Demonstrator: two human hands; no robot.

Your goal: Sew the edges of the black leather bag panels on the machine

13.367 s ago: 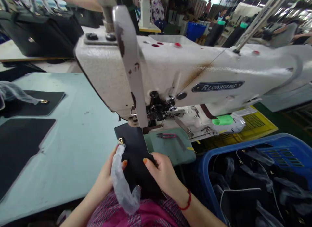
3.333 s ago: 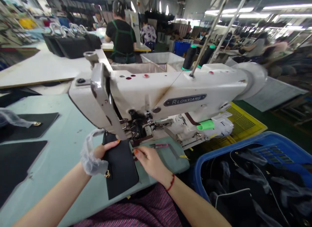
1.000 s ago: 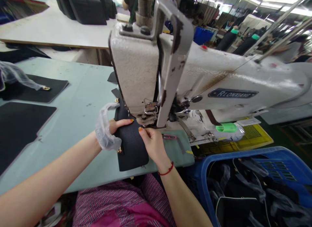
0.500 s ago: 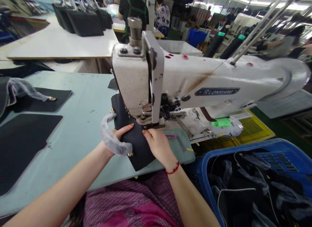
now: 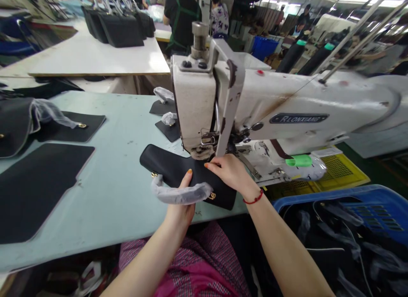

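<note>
A black bag panel lies under the head of a white sewing machine. Its handle, wrapped in clear plastic, faces me and is fixed by gold-coloured rings. My left hand reaches through the handle and grips the panel, thumb on top, other fingers mostly hidden. Beside the presser foot, my right hand closes on the panel close to the needle area, thumb and forefinger pinched together. The machine's arm partly hides the panel's far edge and the needle.
Flat black pieces lie on the pale green table at left. Two small black pieces with wrapped handles sit behind the machine head. A blue basket of bag parts stands at right. Finished black bags stand on the white table behind.
The panel has been turned counterclockwise, so its handle now lies nearly crosswise before me. Both hands moved with it. My view has shifted left, and the small pieces behind the machine show more.
</note>
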